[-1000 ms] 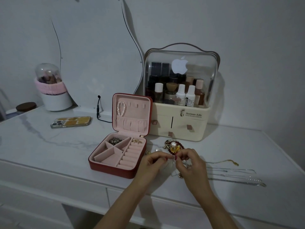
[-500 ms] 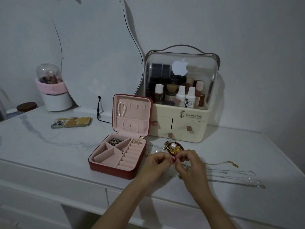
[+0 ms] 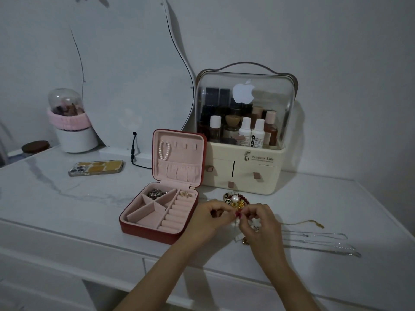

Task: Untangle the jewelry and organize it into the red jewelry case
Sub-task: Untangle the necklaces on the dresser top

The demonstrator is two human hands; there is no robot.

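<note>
The red jewelry case (image 3: 146, 231) stands open on the white tabletop, its pink lid upright with a pearl bracelet (image 3: 164, 149) hanging inside. A dark silver piece (image 3: 155, 193) and a small gold piece (image 3: 185, 194) lie in its compartments. Right of the case sits a tangled jewelry pile (image 3: 234, 200) with a pearl, red beads and gold bits. Just in front of the pile, my left hand (image 3: 207, 218) and my right hand (image 3: 261, 225) meet, fingertips pinching a small piece of jewelry that is mostly hidden between them. Thin chain necklaces (image 3: 318, 240) lie stretched out to the right.
A cream cosmetics organizer (image 3: 243, 167) with a clear dome stands behind the pile. A phone (image 3: 96, 168) lies at the left, a pink-banded white holder (image 3: 75, 129) beyond it, and a black cable (image 3: 134, 151) behind the case. The table's front edge runs just below my wrists.
Both hands have stayed together over the same spot, fingers shifting slightly on the small piece. Nothing else has moved.
</note>
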